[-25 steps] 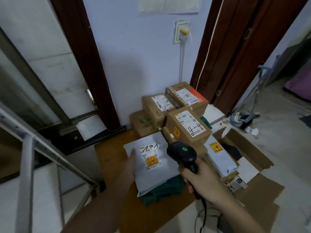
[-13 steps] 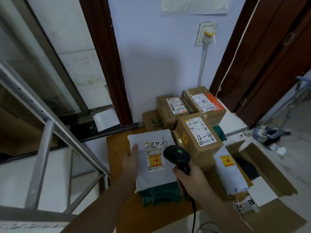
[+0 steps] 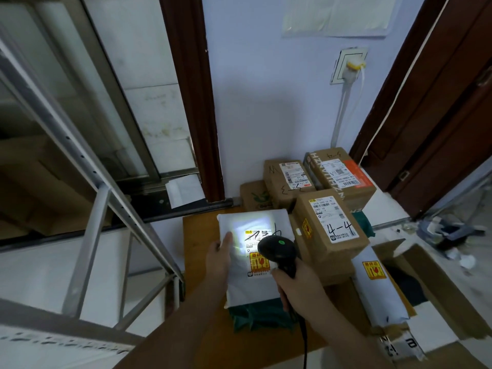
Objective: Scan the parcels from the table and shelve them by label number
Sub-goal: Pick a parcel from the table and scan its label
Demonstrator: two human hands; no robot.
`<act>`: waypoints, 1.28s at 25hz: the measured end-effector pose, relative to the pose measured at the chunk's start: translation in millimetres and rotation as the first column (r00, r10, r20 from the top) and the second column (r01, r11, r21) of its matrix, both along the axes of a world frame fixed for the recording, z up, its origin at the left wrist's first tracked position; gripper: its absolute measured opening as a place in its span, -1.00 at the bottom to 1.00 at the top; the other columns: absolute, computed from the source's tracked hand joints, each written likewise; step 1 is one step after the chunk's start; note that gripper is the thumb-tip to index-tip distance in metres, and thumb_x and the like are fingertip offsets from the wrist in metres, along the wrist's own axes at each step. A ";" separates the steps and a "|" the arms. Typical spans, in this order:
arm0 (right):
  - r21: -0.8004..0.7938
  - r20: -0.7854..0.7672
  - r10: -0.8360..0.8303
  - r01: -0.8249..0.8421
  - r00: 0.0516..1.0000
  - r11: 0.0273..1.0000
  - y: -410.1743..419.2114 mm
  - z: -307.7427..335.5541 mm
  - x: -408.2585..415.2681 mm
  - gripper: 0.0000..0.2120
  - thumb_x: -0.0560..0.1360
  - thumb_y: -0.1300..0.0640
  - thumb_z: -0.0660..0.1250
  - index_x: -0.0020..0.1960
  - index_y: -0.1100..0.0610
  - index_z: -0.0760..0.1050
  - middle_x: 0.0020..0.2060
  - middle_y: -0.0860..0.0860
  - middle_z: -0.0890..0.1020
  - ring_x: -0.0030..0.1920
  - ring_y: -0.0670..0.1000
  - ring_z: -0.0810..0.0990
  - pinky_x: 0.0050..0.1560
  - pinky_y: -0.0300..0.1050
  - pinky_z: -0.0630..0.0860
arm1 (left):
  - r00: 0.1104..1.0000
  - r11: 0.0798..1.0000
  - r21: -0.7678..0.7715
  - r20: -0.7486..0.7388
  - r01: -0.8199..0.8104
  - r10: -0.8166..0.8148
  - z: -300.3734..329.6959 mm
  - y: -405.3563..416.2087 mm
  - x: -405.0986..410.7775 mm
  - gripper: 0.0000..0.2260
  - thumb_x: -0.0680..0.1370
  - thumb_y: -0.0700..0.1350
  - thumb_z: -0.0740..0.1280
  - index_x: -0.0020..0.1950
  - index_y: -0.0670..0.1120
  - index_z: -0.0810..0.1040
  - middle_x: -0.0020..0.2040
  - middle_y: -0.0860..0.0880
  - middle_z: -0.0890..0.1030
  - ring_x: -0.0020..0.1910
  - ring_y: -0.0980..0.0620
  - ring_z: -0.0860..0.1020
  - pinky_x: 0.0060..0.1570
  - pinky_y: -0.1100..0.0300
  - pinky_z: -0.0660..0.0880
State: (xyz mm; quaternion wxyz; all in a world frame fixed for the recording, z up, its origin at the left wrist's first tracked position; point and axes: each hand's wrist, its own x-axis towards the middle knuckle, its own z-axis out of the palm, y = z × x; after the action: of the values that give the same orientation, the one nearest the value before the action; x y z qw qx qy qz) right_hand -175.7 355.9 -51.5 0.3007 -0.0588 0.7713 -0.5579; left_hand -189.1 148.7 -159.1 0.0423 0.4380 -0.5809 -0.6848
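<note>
Your left hand [image 3: 219,253] lies flat, fingers straight, steadying the white poly mailer [image 3: 254,258] on the wooden table [image 3: 198,245]. Your right hand [image 3: 298,284] grips the barcode scanner [image 3: 278,250], so its light falls squarely across the label.

You've got the mailer bag [image 3: 253,259] at frame centre on the table [image 3: 198,265], atop a folded bag [image 3: 262,316]. Right of it, the 4-4 box [image 3: 332,230]; 2 more boxes [image 3: 288,182] behind, twd the wall. Shelf frame [image 3: 87,198] fills the left side; open carton [image 3: 436,283] at lower right.
</note>
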 end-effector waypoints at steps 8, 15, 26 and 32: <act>0.033 0.080 -0.129 0.127 0.988 0.991 -17.2 -3.9 16.7 -0.94 0.60 0.20 0.31 -0.03 0.19 0.46 -0.40 0.08 0.52 -0.51 0.00 0.46 -0.47 -0.13 0.48 | 0.998 0.990 0.140 -0.057 -0.005 0.013 -1.8 1.2 19.2 -0.58 0.59 0.21 0.41 0.30 -0.05 0.54 0.14 -0.07 0.71 0.10 -0.13 0.70 0.20 -0.20 0.63; 0.058 0.059 -0.239 0.236 0.969 0.970 -40.7 -10.8 36.5 -0.97 0.60 0.22 0.30 -0.03 0.16 0.47 -0.43 0.08 0.51 -0.54 -0.01 0.46 -0.45 -0.13 0.47 | 0.997 0.984 0.176 -0.080 0.024 -0.010 1.9 1.4 33.9 -0.65 0.64 0.14 0.37 0.32 -0.02 0.46 0.05 0.09 0.60 -0.02 0.07 0.60 -0.15 0.15 0.53; 0.159 -0.005 -0.267 0.264 0.964 0.951 -42.3 -6.5 60.2 -0.93 0.59 0.16 0.32 0.06 0.05 0.47 -0.38 0.04 0.50 -0.44 -0.02 0.48 -0.44 -0.25 0.45 | 0.997 0.971 0.237 -0.071 -0.008 0.025 -3.5 -3.1 45.2 -0.49 0.61 0.20 0.39 0.47 -0.01 0.43 0.22 0.03 0.60 0.00 0.05 0.59 0.12 -0.03 0.55; 0.174 -0.047 -0.060 0.067 0.997 0.982 -29.4 -7.3 64.1 -0.94 0.60 0.16 0.31 0.06 0.06 0.47 -0.35 0.04 0.51 -0.43 -0.05 0.49 -0.38 -0.18 0.46 | 0.982 0.985 0.129 -0.130 -0.117 0.134 8.8 19.7 72.0 -0.25 0.31 0.47 0.50 0.27 -0.02 0.55 0.17 -0.07 0.68 0.15 -0.13 0.66 0.27 -0.24 0.57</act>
State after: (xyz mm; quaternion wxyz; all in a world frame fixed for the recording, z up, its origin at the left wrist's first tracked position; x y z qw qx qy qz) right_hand -111.6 326.5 -58.8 0.2708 -0.0190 0.8250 -0.4957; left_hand -117.1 168.4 -150.4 0.0989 0.4270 -0.5051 -0.7434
